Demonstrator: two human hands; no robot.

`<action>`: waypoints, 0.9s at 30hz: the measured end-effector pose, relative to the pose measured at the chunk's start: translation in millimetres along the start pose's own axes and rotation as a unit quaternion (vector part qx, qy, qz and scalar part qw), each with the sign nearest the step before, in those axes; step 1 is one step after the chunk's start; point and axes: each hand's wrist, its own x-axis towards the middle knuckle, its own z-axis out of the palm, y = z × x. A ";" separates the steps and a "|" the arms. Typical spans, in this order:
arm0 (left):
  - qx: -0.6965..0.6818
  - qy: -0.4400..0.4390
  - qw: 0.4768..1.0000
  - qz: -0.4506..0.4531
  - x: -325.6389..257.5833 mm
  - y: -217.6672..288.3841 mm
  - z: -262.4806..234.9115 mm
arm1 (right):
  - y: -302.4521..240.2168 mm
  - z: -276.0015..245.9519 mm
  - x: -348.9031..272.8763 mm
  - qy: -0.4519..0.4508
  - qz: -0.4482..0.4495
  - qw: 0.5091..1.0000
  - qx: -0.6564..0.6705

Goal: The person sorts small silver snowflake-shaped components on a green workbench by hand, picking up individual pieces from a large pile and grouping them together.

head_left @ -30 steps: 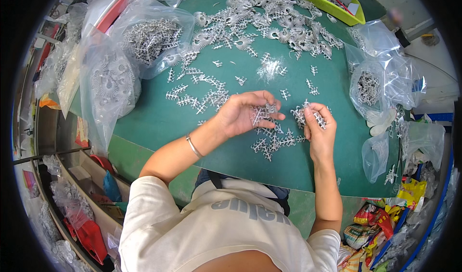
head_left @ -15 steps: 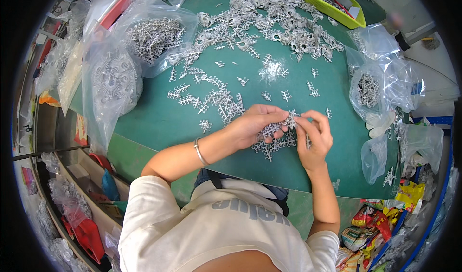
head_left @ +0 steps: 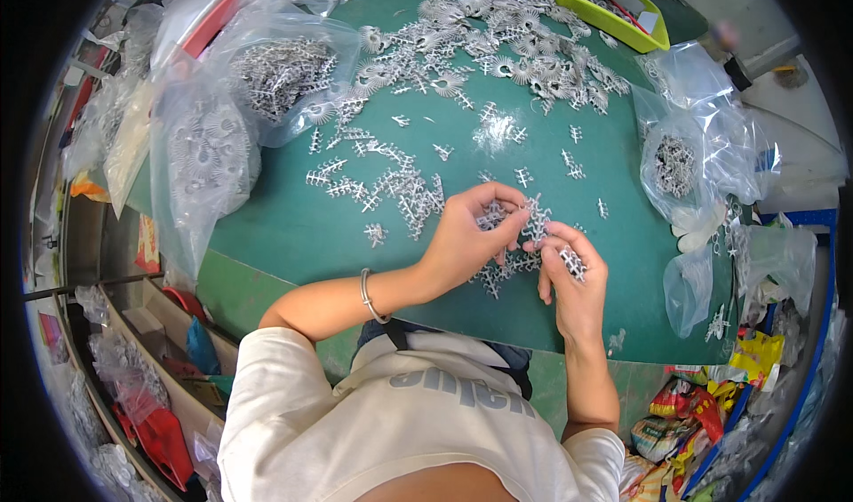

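Note:
Small grey branched pieces, like short spiny twigs, are in both hands. My left hand [head_left: 471, 240] is closed, with several pieces [head_left: 490, 215] in its curled fingers. Its thumb and forefinger pinch one branched piece [head_left: 536, 221] that stands upright between the hands. The fingertips of my right hand [head_left: 576, 293] touch the lower end of that piece. Another branched piece [head_left: 571, 263] lies held against the right hand's fingers. Below the hands, a small pile of the same pieces [head_left: 494, 276] rests on the green table [head_left: 293, 235], partly hidden by the fingers.
More branched pieces [head_left: 413, 195] are scattered at mid-left. A large heap of round spiky and branched grey parts [head_left: 524, 49] covers the far side. Clear plastic bags of parts [head_left: 284, 67] lie left, another bag [head_left: 675, 164] right. A yellow-green basket [head_left: 653, 40] stands far right.
The right hand has turned and lowered slightly, and a branched piece now shows against its fingers. The left hand has rolled over, its thumb now lying along the piece between the hands.

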 end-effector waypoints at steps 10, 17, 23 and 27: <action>0.117 -0.009 0.988 0.097 -12.5 -0.8 0.3 | 7.3 -16.9 9.1 -0.048 -0.038 0.996 -0.060; -0.030 -0.124 0.990 -0.057 -3.9 4.1 -8.9 | 4.7 -35.7 18.3 -0.122 0.059 0.983 0.124; -0.009 -0.161 0.984 -0.071 -3.7 11.4 -13.5 | -10.5 -23.7 15.6 -0.079 -0.029 0.995 -0.057; -0.206 -0.163 0.937 -0.228 1.0 8.6 -11.1 | -17.5 -26.1 16.3 -0.081 -0.115 0.982 -0.126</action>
